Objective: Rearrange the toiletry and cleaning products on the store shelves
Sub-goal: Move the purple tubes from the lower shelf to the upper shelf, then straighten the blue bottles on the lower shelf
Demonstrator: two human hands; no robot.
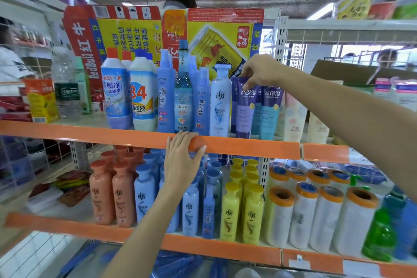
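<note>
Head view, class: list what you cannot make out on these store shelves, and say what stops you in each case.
- Top end of the purple tube: covered by the right hand, whose fingers pinch it.
- Blue bottles on the lower shelf: partly hidden behind the left hand and forearm.
- Green bottle, head view: blurred near the right edge, label unreadable.
- Small print on the rolls: too small to read.

Single head-worn view, forward and slightly down, close to shelves [225, 142]
</note>
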